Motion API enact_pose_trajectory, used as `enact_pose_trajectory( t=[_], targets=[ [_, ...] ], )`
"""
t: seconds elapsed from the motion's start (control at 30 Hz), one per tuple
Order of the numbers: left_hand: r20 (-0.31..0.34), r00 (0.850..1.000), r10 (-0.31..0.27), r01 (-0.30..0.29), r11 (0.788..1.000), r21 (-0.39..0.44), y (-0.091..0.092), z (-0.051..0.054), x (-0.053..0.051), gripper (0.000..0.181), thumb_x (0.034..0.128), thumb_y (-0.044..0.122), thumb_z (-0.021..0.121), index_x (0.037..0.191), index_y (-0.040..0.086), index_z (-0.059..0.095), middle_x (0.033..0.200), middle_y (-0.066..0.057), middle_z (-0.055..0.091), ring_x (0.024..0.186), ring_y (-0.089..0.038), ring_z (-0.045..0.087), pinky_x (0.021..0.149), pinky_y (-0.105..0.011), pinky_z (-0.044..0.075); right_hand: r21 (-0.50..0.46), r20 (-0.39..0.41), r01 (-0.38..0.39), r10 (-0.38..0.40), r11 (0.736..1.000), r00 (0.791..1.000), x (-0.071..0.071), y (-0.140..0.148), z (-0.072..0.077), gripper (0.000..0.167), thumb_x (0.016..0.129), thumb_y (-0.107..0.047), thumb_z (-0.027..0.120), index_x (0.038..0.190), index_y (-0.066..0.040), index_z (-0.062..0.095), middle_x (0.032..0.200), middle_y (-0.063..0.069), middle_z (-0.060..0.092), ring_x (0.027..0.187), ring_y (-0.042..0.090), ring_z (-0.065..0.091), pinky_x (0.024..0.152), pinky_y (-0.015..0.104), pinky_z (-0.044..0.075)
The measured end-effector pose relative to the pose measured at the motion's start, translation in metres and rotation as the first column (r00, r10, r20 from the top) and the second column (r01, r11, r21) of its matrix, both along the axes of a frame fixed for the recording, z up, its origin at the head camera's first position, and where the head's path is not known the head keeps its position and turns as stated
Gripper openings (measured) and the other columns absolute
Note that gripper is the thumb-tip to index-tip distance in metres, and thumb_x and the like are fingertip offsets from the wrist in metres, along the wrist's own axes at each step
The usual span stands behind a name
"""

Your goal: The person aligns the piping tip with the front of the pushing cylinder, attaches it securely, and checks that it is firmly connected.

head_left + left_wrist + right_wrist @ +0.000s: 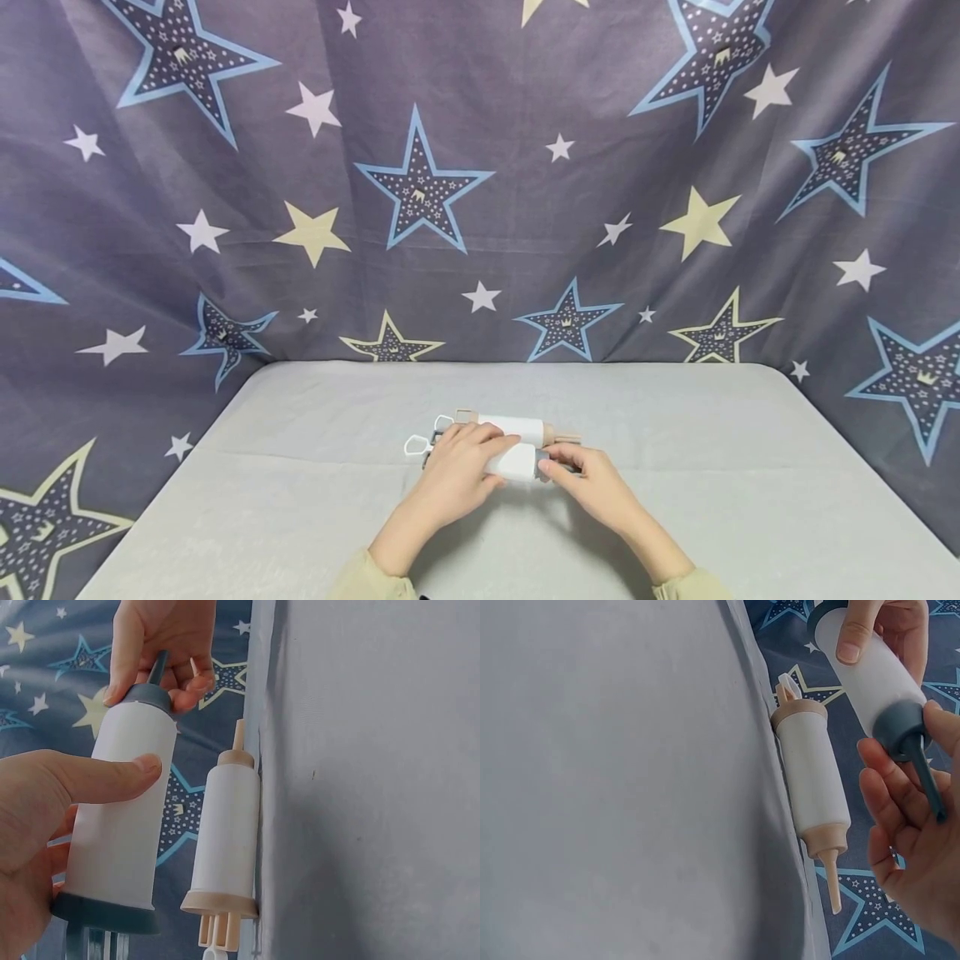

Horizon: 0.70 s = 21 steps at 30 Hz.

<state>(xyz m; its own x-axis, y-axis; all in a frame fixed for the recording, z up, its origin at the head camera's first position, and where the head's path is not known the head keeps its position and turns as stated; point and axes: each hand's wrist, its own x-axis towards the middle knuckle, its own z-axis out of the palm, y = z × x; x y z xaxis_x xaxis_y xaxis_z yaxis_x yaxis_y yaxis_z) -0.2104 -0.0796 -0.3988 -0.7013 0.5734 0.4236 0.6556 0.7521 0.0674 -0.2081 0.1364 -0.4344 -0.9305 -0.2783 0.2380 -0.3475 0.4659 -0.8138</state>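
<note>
My left hand [461, 471] grips the white barrel of a large syringe with blue-grey ends [124, 802], its thumb laid across the barrel. My right hand [596, 483] pinches the blue-grey nozzle cap [900, 727] between thumb and fingers, and the long thin nozzle points out past the fingers. At the other end, part of the plunger and a white loop handle [416, 446] stick out beyond the left hand. Just behind it on the table lies a second syringe [814, 772], white with beige ends. Its beige nozzle [830, 881] points to the right in the head view.
A pale grey cloth covers the table [262, 500]. Behind the table and along its sides hangs a dark curtain [510, 208] with a star pattern. The second syringe lies close to the held one.
</note>
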Motion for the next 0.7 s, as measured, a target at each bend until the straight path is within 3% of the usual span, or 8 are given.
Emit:
enact_pose_trajectory(
  t=[0.17,0.37,0.5,0.7],
  targets=[
    [-0.003,1.000,0.000,0.000,1.000,-0.004,-0.0004,-0.0012,-0.0008,0.051,0.0702,0.026,0.075,0.119,0.023,0.060,0.105,0.006,0.061,0.097,-0.012,0.054,0.091,-0.032,0.038,0.020,0.011,-0.018,0.018,1.000,1.000,-0.0016,0.0009,-0.0009,0.027,0.090,-0.036,0.052,0.099,-0.014,0.066,0.079,-0.007,0.065,0.073,0.006,0.060,0.067,0.022,0.048],
    [-0.002,1.000,-0.002,0.002,1.000,0.001,-0.0010,-0.0028,-0.0013,0.052,0.0697,0.027,0.076,0.119,0.022,0.060,0.105,0.006,0.060,0.097,-0.012,0.055,0.091,-0.033,0.038,0.049,0.006,0.019,-0.019,0.999,1.000,0.0006,-0.0023,-0.0021,0.038,0.088,-0.037,0.055,0.110,-0.008,0.064,0.099,0.002,0.067,0.085,0.012,0.061,0.073,0.022,0.048],
    [-0.001,1.000,0.001,-0.001,1.000,0.001,-0.0014,-0.0037,-0.0019,0.052,0.0696,0.028,0.075,0.119,0.022,0.060,0.105,0.006,0.060,0.098,-0.013,0.055,0.092,-0.034,0.038,0.026,0.006,0.045,-0.046,0.999,0.999,0.0014,-0.0032,-0.0011,0.044,0.082,-0.038,0.063,0.117,-0.012,0.060,0.105,0.003,0.065,0.091,0.015,0.060,0.078,0.025,0.048],
    [0.005,1.000,0.006,-0.006,1.000,0.002,-0.0024,-0.0050,-0.0028,0.052,0.0701,0.028,0.075,0.119,0.023,0.060,0.105,0.006,0.060,0.098,-0.012,0.055,0.091,-0.034,0.038,-0.016,-0.078,0.012,-0.013,1.000,0.997,0.0007,-0.0007,-0.0034,0.050,0.074,-0.028,0.074,0.119,-0.016,0.056,0.110,0.001,0.062,0.089,0.012,0.056,0.077,0.027,0.047]
  ],
)
